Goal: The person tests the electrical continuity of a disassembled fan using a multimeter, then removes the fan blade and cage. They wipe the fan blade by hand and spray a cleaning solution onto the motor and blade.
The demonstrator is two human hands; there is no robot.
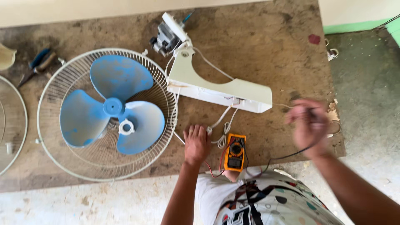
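Fan stripped: blue plastic three-blade propeller [111, 113] lying in white wire guard [106, 114] | left hand [196, 143] pinching white cord [221, 125] beside orange multimeter [235, 152] | right hand [309, 125] blurred, closed around black probe lead [291, 155] | testing apparently underway, reassembly remaining on worn brown surface [258, 46]

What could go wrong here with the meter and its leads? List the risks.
1. The right hand is blurred, mid-swing, with a black lead running back to the orange multimeter; a tug might drag or tip the meter.
2. The left hand rests by the bundled white cord, where red and black leads cross; they could tangle.
3. The motor has loose wires that might snag.
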